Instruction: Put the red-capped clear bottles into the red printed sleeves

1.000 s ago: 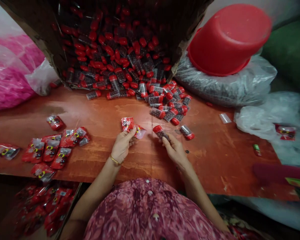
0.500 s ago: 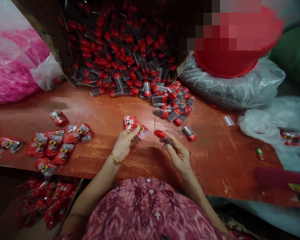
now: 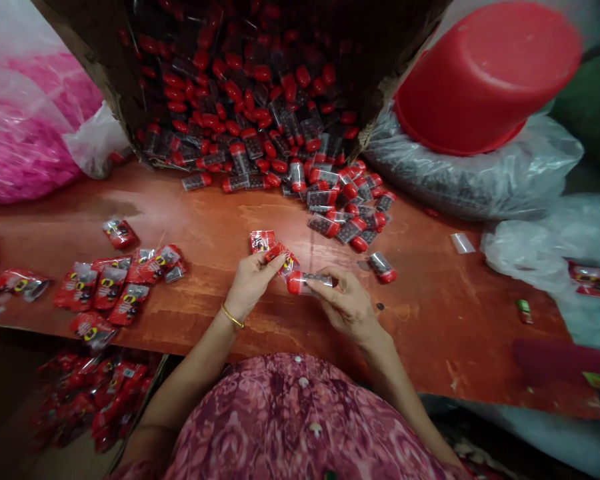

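A red-capped tube (image 3: 307,283) sits gripped in the curled right hand (image 3: 347,303), just beside the red sachet (image 3: 283,259) that the left hand (image 3: 253,287) pinches. Both forearms (image 3: 200,377) angle inward.

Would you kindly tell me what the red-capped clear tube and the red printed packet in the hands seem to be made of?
The red-capped clear tube looks like rigid transparent plastic, glossy, since dark contents show through its wall. The red printed packet looks like thin shiny film or foil, judging by its crinkled glints; which of the two is unclear.
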Action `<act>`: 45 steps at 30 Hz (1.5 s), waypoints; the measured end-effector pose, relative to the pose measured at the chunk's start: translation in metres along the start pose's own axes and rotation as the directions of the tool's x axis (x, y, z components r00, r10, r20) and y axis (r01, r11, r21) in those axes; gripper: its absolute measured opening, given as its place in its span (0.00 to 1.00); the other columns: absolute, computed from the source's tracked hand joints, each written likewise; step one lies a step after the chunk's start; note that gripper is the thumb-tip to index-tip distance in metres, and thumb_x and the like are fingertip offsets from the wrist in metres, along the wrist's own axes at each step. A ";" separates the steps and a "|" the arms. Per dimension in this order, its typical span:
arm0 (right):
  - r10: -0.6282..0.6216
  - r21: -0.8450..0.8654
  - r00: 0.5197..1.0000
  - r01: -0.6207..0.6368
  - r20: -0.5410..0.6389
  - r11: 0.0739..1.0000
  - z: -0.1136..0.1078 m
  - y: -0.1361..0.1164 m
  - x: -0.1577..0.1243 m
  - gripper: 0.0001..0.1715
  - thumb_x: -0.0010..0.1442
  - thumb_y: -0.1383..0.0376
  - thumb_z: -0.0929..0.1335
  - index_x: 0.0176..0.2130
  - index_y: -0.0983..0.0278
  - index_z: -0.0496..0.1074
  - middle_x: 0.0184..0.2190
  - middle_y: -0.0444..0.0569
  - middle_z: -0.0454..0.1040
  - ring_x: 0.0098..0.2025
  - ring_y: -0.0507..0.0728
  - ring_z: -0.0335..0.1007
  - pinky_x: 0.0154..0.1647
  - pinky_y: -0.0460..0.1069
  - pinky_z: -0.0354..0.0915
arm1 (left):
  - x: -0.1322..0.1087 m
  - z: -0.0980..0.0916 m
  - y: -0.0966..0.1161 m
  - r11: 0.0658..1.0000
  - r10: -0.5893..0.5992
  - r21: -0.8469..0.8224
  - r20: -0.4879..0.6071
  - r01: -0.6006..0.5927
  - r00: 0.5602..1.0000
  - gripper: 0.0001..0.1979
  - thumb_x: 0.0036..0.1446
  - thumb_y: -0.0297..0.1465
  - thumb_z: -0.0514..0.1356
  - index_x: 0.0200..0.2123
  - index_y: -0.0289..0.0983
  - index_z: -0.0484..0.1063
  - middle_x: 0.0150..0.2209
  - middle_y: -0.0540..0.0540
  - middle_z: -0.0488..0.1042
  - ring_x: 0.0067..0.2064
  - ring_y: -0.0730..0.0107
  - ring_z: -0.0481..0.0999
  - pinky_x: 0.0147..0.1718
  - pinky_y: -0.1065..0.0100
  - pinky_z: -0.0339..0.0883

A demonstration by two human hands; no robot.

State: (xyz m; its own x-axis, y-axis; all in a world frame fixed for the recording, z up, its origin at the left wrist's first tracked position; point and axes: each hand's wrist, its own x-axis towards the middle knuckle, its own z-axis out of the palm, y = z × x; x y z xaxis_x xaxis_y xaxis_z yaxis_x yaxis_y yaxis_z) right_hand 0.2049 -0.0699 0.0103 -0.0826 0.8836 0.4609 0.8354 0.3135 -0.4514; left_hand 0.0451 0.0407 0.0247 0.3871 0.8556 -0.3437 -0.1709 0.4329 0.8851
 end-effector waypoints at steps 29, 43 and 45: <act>0.576 0.833 0.726 -0.537 0.376 0.135 0.052 -0.039 0.011 0.14 0.56 0.54 0.64 0.31 0.62 0.64 0.16 0.36 0.63 0.12 0.46 0.54 0.16 0.44 0.59 | -0.015 0.028 -0.022 0.979 -0.186 -0.068 0.105 0.194 0.977 0.20 0.41 0.44 0.66 0.31 0.33 0.73 0.16 0.53 0.69 0.11 0.81 0.59 0.12 0.74 0.54; 0.671 0.854 0.702 -0.480 0.237 0.200 0.056 -0.047 0.010 0.14 0.57 0.54 0.63 0.34 0.63 0.66 0.18 0.38 0.63 0.14 0.45 0.51 0.14 0.43 0.53 | -0.018 0.019 -0.028 0.996 -0.089 -0.005 0.098 0.090 0.991 0.21 0.44 0.47 0.63 0.31 0.34 0.75 0.12 0.55 0.63 0.13 0.81 0.56 0.11 0.75 0.51; 0.661 0.814 0.725 -0.493 0.191 0.306 0.053 -0.044 0.009 0.12 0.57 0.56 0.64 0.36 0.62 0.67 0.20 0.39 0.65 0.17 0.47 0.56 0.18 0.43 0.57 | -0.017 0.020 -0.023 0.999 -0.015 -0.040 0.079 0.018 0.997 0.18 0.43 0.45 0.64 0.29 0.34 0.75 0.15 0.52 0.68 0.17 0.78 0.65 0.17 0.75 0.60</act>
State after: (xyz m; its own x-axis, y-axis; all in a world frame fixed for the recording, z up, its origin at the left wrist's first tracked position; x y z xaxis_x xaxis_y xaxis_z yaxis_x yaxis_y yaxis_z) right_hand 0.1385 -0.0572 -0.0061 0.3886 0.9148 -0.1104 -0.1464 -0.0570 -0.9876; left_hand 0.0602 0.0107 0.0161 0.4599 0.8240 -0.3309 -0.2001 0.4593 0.8655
